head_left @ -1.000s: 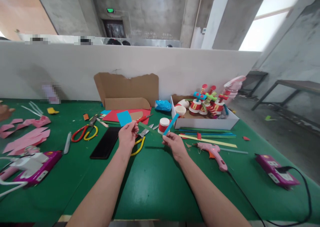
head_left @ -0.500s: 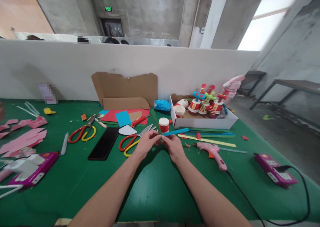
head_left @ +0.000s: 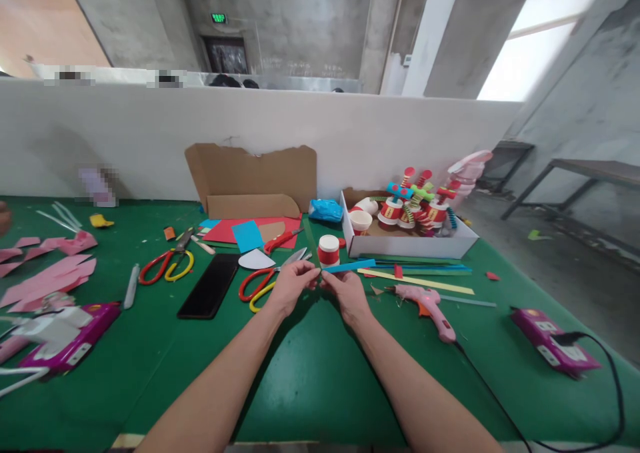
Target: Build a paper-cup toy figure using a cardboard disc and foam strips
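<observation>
My left hand (head_left: 294,284) and my right hand (head_left: 347,294) meet above the middle of the green table (head_left: 320,386), fingertips pinched together. Between them they hold two narrow paper strips joined at a corner. The green paper strip (head_left: 311,240) points away from me, and the blue paper strip (head_left: 354,265) slants off to the right. My fingers hide the spot where the strips cross. Just beyond my fingertips stands a small red and white paper cup (head_left: 329,250), upside down. Scissors (head_left: 260,284) with red and yellow handles lie beside my left hand.
A pink glue gun (head_left: 424,301) trails its cord at the right. Behind it, a white box (head_left: 410,245) holds several decorated cups. A black phone (head_left: 209,286), more scissors (head_left: 167,264) and a power strip (head_left: 80,343) lie leftward. Another person's hand (head_left: 4,218) shows at the left edge.
My hands stay in nearly the same place, with the strips still pinched; the blue strip has shifted very slightly. At the left edge, the other person's hand has moved a little.
</observation>
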`<state>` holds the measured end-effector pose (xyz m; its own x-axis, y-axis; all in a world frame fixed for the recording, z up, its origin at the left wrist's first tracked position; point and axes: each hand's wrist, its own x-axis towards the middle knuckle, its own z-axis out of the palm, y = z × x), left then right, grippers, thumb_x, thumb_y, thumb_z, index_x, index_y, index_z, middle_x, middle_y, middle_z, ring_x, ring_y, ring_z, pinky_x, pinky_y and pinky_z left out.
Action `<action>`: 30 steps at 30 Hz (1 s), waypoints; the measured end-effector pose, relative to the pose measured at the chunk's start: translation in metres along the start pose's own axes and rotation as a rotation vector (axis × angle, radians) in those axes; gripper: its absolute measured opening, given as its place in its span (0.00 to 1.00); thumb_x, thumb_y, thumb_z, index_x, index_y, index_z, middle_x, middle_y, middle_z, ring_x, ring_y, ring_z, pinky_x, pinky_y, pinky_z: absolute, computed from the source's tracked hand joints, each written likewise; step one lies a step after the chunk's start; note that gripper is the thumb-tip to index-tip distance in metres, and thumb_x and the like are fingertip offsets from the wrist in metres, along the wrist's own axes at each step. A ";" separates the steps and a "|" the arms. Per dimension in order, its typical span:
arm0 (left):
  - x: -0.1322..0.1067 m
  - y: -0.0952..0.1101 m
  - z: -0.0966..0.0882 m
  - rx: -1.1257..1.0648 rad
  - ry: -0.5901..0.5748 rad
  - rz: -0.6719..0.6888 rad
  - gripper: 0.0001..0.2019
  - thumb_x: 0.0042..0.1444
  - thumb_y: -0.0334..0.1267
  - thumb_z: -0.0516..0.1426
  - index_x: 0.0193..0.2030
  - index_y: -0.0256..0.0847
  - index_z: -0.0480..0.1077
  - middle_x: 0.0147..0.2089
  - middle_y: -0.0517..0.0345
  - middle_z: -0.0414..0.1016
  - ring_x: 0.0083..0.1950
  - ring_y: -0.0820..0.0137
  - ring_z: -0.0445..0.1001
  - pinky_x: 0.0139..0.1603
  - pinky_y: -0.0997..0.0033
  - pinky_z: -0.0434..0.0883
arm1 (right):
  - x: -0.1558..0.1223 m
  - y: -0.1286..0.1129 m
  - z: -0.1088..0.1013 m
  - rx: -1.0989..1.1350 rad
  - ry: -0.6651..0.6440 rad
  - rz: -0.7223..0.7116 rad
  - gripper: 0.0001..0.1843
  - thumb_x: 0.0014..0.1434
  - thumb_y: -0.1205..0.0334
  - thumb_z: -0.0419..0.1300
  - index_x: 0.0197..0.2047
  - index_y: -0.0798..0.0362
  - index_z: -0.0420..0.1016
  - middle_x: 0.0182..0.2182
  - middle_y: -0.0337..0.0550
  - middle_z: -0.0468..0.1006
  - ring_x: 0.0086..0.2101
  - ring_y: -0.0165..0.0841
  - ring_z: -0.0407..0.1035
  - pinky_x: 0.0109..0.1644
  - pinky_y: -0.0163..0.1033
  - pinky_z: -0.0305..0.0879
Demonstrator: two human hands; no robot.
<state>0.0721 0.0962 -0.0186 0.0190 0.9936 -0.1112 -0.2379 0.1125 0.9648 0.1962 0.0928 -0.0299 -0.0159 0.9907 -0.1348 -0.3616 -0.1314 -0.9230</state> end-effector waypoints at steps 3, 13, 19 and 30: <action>0.000 -0.002 0.000 0.018 -0.006 -0.011 0.18 0.32 0.45 0.68 0.23 0.36 0.67 0.18 0.65 0.67 0.19 0.80 0.63 0.21 0.78 0.59 | 0.000 0.001 0.000 -0.010 0.016 0.009 0.14 0.36 0.58 0.70 0.25 0.57 0.75 0.20 0.36 0.74 0.22 0.26 0.65 0.31 0.35 0.62; 0.000 0.005 -0.003 -0.048 0.000 -0.050 0.18 0.32 0.42 0.69 0.22 0.36 0.65 0.17 0.65 0.66 0.18 0.80 0.63 0.21 0.79 0.59 | 0.002 -0.004 -0.003 0.157 -0.046 0.074 0.16 0.32 0.62 0.72 0.27 0.55 0.76 0.24 0.36 0.77 0.24 0.25 0.68 0.34 0.34 0.66; -0.001 0.005 -0.001 -0.096 -0.032 -0.070 0.19 0.29 0.43 0.69 0.22 0.36 0.65 0.17 0.65 0.66 0.18 0.80 0.63 0.20 0.79 0.60 | 0.003 0.000 -0.003 0.250 -0.089 0.153 0.18 0.32 0.58 0.74 0.26 0.55 0.76 0.23 0.36 0.76 0.24 0.25 0.68 0.35 0.34 0.68; -0.001 -0.002 0.004 -0.075 0.023 -0.040 0.19 0.30 0.43 0.69 0.21 0.36 0.66 0.16 0.65 0.66 0.17 0.80 0.62 0.19 0.79 0.60 | 0.001 0.004 0.001 0.211 -0.060 0.094 0.19 0.31 0.57 0.75 0.27 0.55 0.76 0.22 0.34 0.74 0.23 0.23 0.66 0.33 0.32 0.66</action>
<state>0.0759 0.0952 -0.0192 0.0076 0.9878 -0.1558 -0.3098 0.1505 0.9388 0.1941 0.0929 -0.0336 -0.1114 0.9756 -0.1893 -0.5426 -0.2192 -0.8109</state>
